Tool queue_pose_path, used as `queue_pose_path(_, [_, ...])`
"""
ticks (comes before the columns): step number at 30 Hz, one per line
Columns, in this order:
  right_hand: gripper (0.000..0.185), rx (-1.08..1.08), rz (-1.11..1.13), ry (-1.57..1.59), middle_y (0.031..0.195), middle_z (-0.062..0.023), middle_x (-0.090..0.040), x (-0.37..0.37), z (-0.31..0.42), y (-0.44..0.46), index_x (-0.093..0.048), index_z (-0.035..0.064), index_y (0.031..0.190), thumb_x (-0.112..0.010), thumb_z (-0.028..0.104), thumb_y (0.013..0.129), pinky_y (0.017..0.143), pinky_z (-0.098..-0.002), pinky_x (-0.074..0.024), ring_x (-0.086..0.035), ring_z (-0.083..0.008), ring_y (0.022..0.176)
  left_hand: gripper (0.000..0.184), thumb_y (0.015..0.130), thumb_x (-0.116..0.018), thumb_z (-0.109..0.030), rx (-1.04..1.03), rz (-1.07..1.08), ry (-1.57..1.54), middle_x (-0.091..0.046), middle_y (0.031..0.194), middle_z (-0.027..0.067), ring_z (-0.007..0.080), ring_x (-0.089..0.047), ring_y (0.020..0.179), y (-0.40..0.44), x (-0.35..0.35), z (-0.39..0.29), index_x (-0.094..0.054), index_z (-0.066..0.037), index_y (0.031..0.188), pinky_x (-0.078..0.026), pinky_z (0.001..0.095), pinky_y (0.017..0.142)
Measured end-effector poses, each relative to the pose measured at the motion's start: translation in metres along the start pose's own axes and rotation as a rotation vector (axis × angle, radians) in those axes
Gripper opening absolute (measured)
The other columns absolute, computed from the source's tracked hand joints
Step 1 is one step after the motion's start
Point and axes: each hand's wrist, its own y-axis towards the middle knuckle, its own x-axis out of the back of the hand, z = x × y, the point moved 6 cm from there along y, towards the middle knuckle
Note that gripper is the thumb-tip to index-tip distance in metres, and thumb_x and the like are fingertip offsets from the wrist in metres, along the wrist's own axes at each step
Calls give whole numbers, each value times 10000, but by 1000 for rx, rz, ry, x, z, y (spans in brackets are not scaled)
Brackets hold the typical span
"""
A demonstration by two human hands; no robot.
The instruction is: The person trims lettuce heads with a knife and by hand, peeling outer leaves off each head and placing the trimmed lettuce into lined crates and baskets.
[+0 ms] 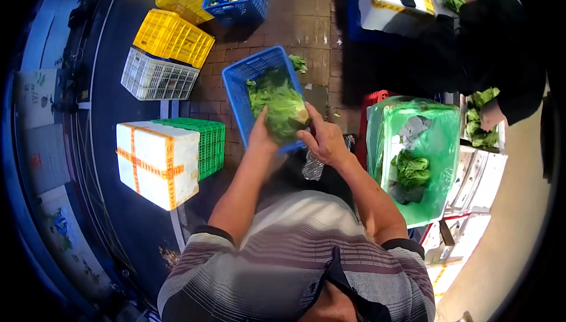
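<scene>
A green lettuce [284, 109] with a pale cut stem end is held over a blue crate [236, 95] that has more green leaves inside. My left hand [262, 134] is wrapped against the lettuce's left side, its fingers partly hidden by the leaves. On the other side, my right hand [324, 138] has its fingers at the stem end and the thumb apart beneath it. To the right, a green-lined box [439, 163] contains another lettuce [411, 170] and some grey wrapping.
Yellow crates [174, 38], a white crate [159, 74] and a taped foam box [156, 160] stand left. Behind is a blue crate of scraps [253, 9]. At right, a person in dark clothing [501, 51] reaches toward leafy greens [480, 127].
</scene>
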Motion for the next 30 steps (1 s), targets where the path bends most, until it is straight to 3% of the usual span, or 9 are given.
queue_pose_path(7, [573,-2,3,-61,911,-233,-680,-12,6,4,-493,30,1388,-682,259,898,691,-471,-524,-663,-427,809,464,1010,-456,-445,21,-196,-54,-638,1294,96,305,-619,1153,-20,9,-2,-594,-119,1310,-466,495,1025])
queue_pose_path(13, [491,-23,46,68,966,-257,-681,-18,9,12,-524,55,1397,-645,186,939,743,-403,-542,-693,-390,861,464,1009,-445,-461,19,-238,-57,-658,1267,78,291,-636,1132,-37,0,-6,-609,-137,1298,-473,509,1010])
queue_pose_path(16, [465,-44,117,81,1011,-263,-682,-28,1,14,-534,51,1393,-629,179,956,791,-368,-539,-707,-352,907,473,1005,-440,-480,34,-248,-86,-656,1273,77,292,-636,1136,-34,13,-10,-616,-147,1292,-483,509,995])
queue_pose_path(22, [445,-151,168,344,1229,-153,-683,-51,-8,21,-508,38,1418,-572,207,1012,893,-326,-505,-652,-189,1083,479,995,-463,-483,6,-304,-134,-651,1277,97,317,-630,1140,-38,29,-22,-612,-141,1296,-483,515,993])
queue_pose_path(25, [443,-164,230,389,1223,-88,-676,-64,-14,26,-504,33,1424,-543,235,1032,892,-305,-498,-619,-140,1048,491,993,-469,-482,18,-266,-168,-639,1292,115,326,-621,1144,-34,46,-28,-603,-129,1307,-479,523,997])
queue_pose_path(28, [459,-316,246,483,1112,-76,-675,-72,-25,33,-501,45,1436,-536,270,1037,819,-289,-504,-607,-124,930,493,973,-549,-455,-92,-208,-265,-624,1305,120,333,-610,1152,-30,58,-44,-574,-116,1329,-479,525,988])
queue_pose_path(30, [480,-390,241,504,969,-43,-633,-74,-21,41,-541,48,1396,-588,313,998,703,-267,-489,-571,-107,809,497,948,-624,-395,-263,-236,-197,-621,1289,116,328,-610,1142,-31,76,-61,-551,-107,1346,-483,515,980])
